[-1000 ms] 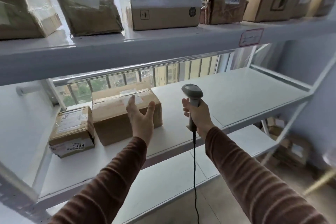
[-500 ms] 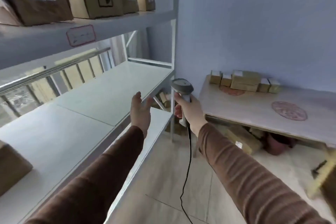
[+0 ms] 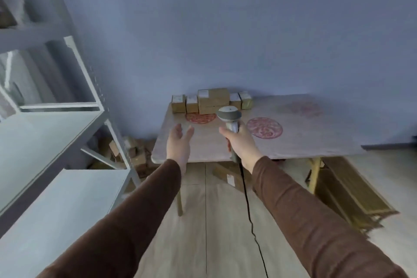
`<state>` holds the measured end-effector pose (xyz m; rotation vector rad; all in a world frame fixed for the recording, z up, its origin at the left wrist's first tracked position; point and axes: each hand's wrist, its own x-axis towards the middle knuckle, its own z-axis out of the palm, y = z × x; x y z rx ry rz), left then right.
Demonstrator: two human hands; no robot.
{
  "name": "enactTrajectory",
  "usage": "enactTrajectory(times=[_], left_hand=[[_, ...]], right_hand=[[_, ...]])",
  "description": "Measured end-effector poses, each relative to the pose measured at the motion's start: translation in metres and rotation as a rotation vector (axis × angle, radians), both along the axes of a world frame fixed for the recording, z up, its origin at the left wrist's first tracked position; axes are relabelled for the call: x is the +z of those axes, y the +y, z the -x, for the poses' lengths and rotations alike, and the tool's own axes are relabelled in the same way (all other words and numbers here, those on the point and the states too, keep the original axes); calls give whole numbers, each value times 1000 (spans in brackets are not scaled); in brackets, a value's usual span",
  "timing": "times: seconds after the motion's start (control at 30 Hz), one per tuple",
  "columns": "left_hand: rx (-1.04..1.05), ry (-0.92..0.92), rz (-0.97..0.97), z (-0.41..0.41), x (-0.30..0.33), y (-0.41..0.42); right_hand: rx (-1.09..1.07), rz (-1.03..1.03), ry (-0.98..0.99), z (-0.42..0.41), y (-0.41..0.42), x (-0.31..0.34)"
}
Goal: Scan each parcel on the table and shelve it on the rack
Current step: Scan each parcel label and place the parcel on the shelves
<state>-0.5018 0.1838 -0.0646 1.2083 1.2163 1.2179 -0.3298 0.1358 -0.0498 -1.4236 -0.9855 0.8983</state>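
Several small brown parcels (image 3: 211, 100) stand in a row against the wall at the back of a pale table (image 3: 300, 142) with red round prints. My right hand (image 3: 240, 142) grips the handle of a grey corded barcode scanner (image 3: 228, 115), held upright in front of the parcels. My left hand (image 3: 180, 144) is raised over the table's near left edge, fingers straight, holding nothing. The white metal rack (image 3: 56, 137) stands to the left with bare shelves in view.
Cardboard boxes (image 3: 133, 153) lie on the floor between the rack and the table, and more sit under the table (image 3: 230, 178). A stack of flat yellowish slats (image 3: 352, 194) lies on the floor at right. The scanner's black cable (image 3: 248, 207) hangs down to the wooden floor.
My view has swung right from the rack's shelved parcels to the table. Both hands now reach toward the table; the left let go of a shelved box earlier.
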Motion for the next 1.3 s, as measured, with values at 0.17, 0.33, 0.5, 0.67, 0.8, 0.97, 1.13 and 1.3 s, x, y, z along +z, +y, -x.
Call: enactTrajectory(times=[0.17,0.33,0.5,0.67,0.8,0.97,1.13,1.3], left_hand=[[-77,0,6,-113,-2,42],[-137,2,50,-197,-8,73],[-176,27,68,-260,-16,111],[-206,12,92,-310,-30,162],[-226,-2,122,-346,-47,219],[-231,-2,164,-396,-70,319],[-213,42,223,-443,-92,430],[-193,101,314,-475,-122,523]], right_hand=[[-66,-4,-5,-112,29,-1],[-158,2,-6,-196,52,-7],[-248,-6,14,-265,84,-14],[-299,-21,-44,-320,131,-11],[-326,-22,-141,-357,189,-10],[-297,8,-225,-400,295,-24],[-213,88,-215,-436,417,-56],[-185,162,-115,-463,520,-96]])
